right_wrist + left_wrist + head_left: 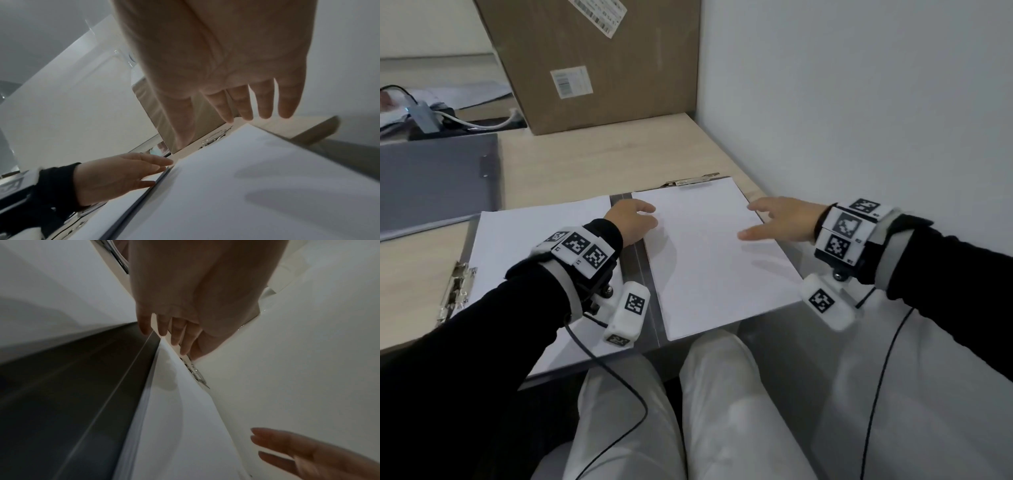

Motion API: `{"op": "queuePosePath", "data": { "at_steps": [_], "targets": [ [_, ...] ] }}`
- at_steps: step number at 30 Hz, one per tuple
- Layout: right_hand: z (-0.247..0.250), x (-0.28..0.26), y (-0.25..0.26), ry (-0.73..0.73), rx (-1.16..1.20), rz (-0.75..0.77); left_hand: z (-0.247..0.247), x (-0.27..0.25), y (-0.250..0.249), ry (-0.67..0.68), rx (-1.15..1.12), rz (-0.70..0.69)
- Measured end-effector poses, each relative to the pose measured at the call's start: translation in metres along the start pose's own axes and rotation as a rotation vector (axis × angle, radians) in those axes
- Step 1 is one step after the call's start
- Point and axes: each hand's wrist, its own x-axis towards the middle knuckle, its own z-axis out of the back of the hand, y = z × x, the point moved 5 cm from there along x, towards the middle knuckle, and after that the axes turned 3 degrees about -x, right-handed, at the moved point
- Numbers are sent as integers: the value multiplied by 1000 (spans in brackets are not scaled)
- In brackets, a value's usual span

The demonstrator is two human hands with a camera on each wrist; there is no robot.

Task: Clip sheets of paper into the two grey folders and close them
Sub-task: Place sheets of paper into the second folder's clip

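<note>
An open grey folder (646, 274) lies on the table in front of me, its near end over the table's front edge. White sheets cover both halves: a left sheet (524, 233) under the side metal clip (453, 291), and a right sheet (715, 257) reaching up to the top metal clip (690, 181). My left hand (643, 214) rests by the spine, relaxed fingers (164, 327) at the right sheet's left edge. My right hand (753, 221) is held flat over that sheet's right edge, fingers (265, 105) straight and holding nothing. A second grey folder (438, 181) lies closed at far left.
A large cardboard box (599, 65) stands at the back of the wooden table (592, 161). A white wall (859, 102) runs close along the right. A small hub with cables (424, 118) and papers sit at the back left. My legs (705, 411) are below the table's edge.
</note>
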Motion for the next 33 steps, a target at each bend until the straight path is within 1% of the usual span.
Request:
{"op": "queuePosePath", "data": {
  "at_steps": [2,4,7,10,13,16,19,21,22,23,24,26,28,33],
  "targets": [
    [1,26,13,-57,-11,-3,4,11,-1,23,49,3],
    [1,50,27,-73,-18,-30,8,22,0,50,127,-4],
    [2,87,41,-81,0,-105,12,35,1,113,275,-33],
    [7,109,46,-101,21,-188,12,40,3,188,363,-69],
    [9,123,52,-93,30,-168,14,45,6,230,419,-93],
    [9,143,48,-145,147,-167,14,48,10,251,427,-106],
    [11,138,54,-199,279,-133,13,48,14,284,390,-120],
    [14,132,59,-262,359,-66,12,48,16,298,389,-132],
    [16,129,64,-289,380,-3,12,49,16,300,394,-136],
    [17,126,72,-293,361,66,12,49,16,299,399,-139],
    [16,124,82,-267,314,143,13,49,17,297,401,-142],
    [6,123,103,-139,137,270,13,49,17,291,394,-148],
    [-7,130,112,-34,-42,305,13,48,17,288,378,-154],
    [-20,133,114,26,-452,312,12,47,17,295,399,-164]
  ]
}}
